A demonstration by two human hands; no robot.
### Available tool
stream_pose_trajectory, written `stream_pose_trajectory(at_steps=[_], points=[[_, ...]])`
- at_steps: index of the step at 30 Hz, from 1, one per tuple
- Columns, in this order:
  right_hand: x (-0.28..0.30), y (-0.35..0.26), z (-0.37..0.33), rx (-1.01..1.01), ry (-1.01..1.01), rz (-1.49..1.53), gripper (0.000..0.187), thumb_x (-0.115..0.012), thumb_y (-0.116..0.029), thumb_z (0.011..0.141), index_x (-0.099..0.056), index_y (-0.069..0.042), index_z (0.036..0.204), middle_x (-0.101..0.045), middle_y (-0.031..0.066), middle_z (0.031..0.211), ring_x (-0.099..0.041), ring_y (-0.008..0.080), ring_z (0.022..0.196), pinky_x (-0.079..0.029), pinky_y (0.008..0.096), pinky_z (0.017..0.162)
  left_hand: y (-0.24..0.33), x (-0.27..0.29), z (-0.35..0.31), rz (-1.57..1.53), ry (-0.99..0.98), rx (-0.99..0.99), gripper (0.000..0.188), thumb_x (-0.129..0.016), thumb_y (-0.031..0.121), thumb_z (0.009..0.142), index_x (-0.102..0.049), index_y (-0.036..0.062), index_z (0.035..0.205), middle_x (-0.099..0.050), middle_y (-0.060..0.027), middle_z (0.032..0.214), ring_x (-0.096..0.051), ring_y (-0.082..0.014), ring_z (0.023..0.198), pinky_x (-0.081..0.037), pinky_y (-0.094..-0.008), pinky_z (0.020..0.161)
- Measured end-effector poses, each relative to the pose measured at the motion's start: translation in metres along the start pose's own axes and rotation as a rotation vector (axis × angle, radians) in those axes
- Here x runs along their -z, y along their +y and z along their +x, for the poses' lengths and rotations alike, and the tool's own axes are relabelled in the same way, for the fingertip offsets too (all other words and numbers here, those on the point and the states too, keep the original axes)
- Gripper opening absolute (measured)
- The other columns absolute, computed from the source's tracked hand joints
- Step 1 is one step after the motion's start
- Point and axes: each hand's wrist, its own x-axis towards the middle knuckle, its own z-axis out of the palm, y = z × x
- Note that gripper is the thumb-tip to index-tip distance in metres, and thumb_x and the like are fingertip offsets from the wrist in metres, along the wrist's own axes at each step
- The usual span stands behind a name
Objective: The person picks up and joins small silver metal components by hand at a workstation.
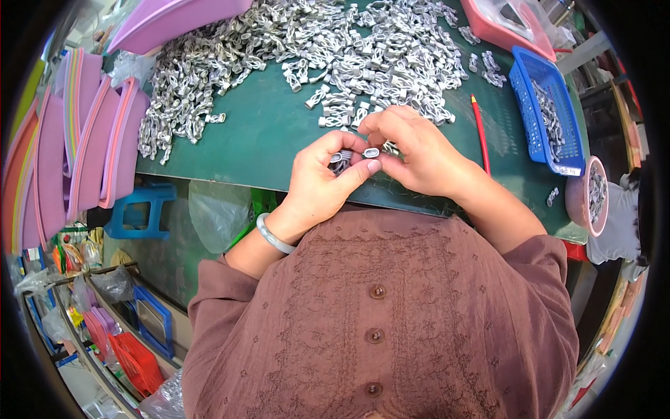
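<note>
Close in front of me, at the near edge of the green table, both hands meet. My left hand is closed round a coiled grey cable, and a pale bracelet circles that wrist. Between the two hands shows the oval end of a small grey plug, at the fingertips of my right hand. The right fingers are curled over another short grey cable, mostly hidden behind them. Just beyond my hands spreads a large pile of bundled grey cables.
On the right lie a red pencil, a blue basket and a pink bowl, both holding cables. Purple bins stack at the left above a blue stool. A pink tray stands at the far right.
</note>
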Motion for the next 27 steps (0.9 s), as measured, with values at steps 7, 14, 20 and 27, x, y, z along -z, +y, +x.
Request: stream_pose_trajectory(at_steps=[7,14,20,27], points=[[-0.002,0.002,0.001,0.013,0.016,0.046,0.046,-0.062,-0.002,0.065,-0.048,-0.007,0.108,-0.056,0.0057,0.075,-0.054,0.0265,0.074,-0.043,0.0371,0.066,-0.006,0.003,0.003,0.104,-0.034,-0.280,0.012,-0.067,0.006,0.077,-0.059,0.0013,0.085,-0.057,0.0029,0.077,-0.046,-0.0019,0.066,-0.038,-0.0159,0.059],[0.003,-0.003,-0.002,-0.243,-0.074,0.594,0.039,-0.057,-0.004,0.079,-0.043,-0.003,0.115,-0.061,0.0084,0.082,-0.060,0.0159,0.077,-0.045,0.0280,0.072,0.000,0.005,0.006,-0.285,0.068,0.212,0.012,-0.059,0.015,0.084,-0.058,0.0039,0.081,-0.058,-0.0009,0.070,-0.049,-0.0058,0.055,-0.039,-0.0181,0.049],[0.000,-0.006,0.000,-0.468,-0.126,1.056,0.038,-0.053,-0.008,0.086,-0.040,0.000,0.121,-0.061,0.0100,0.084,-0.060,0.0134,0.082,-0.045,0.0265,0.078,0.000,0.010,0.014,-0.573,0.074,0.537,0.016,-0.061,0.021,0.081,-0.056,0.0075,0.073,-0.054,-0.0010,0.063,-0.045,-0.0076,0.048,-0.034,-0.0200,0.044],[0.001,-0.007,0.001,-0.517,-0.098,1.150,0.039,-0.055,-0.014,0.086,-0.041,0.000,0.120,-0.062,0.0106,0.084,-0.061,0.0160,0.082,-0.046,0.0280,0.079,-0.002,0.009,0.013,-0.533,0.098,0.509,0.017,-0.055,0.021,0.084,-0.056,0.0069,0.076,-0.054,-0.0016,0.063,-0.045,-0.0072,0.049,-0.033,-0.0190,0.044]])
